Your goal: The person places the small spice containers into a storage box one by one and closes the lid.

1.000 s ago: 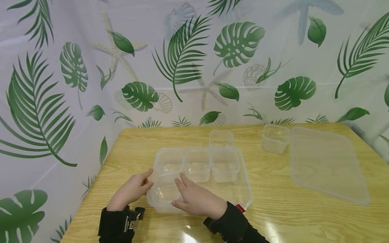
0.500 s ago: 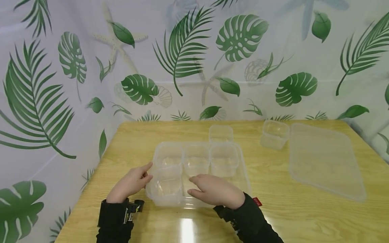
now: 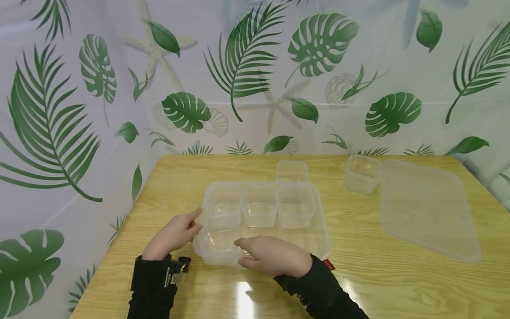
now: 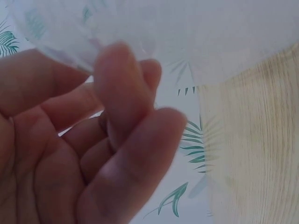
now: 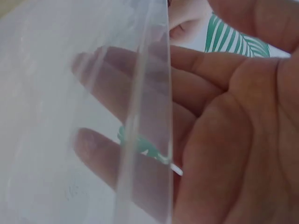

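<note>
1. The left hand was at the left wall of a large clear tray, its fingers loosely bent, with nothing seen in its grasp; whether a fingertip pressed the plastic could not be told.
2. The right hand was over the front of that tray, palm down, its fingers extended and slightly spread, with nothing seen in its grasp. In the right wrist view, its fingers showed through the clear wall.
3. The large tray lay on the wood-grained worktop and contained 4 small clear boxes. The front-left box sat between the 2 hands.
4. The other 3 stood side by side along the back: a left box, a middle box and a right box.
5. Just behind the tray, near the right box, was a small clear rear box.
6. Farther right, a small clear far box stood just beside a flat translucent lid.
7. Black sleeves covered both forearms; a red tag showed by the right cuff.
8. Beyond the worktop hung a white backdrop printed with green leaves.
</note>
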A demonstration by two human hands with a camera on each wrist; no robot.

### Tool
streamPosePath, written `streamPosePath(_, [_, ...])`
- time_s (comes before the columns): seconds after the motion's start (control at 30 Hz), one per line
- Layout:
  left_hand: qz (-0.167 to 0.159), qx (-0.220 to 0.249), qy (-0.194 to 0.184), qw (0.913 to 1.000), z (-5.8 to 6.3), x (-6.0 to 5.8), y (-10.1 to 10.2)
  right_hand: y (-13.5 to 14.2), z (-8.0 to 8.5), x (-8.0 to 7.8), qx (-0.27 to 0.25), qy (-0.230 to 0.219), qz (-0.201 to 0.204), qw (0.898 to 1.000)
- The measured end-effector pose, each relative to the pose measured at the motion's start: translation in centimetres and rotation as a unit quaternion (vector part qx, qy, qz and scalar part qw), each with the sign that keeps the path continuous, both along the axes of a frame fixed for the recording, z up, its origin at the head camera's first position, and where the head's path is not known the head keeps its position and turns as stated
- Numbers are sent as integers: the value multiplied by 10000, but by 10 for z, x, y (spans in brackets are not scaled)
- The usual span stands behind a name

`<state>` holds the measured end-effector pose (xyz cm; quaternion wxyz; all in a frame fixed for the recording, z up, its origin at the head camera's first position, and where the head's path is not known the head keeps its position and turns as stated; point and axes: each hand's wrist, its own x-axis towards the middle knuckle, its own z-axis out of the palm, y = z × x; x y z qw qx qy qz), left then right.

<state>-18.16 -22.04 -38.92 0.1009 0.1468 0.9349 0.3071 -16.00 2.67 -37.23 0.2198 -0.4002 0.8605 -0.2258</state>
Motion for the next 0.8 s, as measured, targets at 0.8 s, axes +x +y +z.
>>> streamPosePath(0.8, [58,49,-7,10000,0,0,2,-3,1,6,-79,390,87,9992])
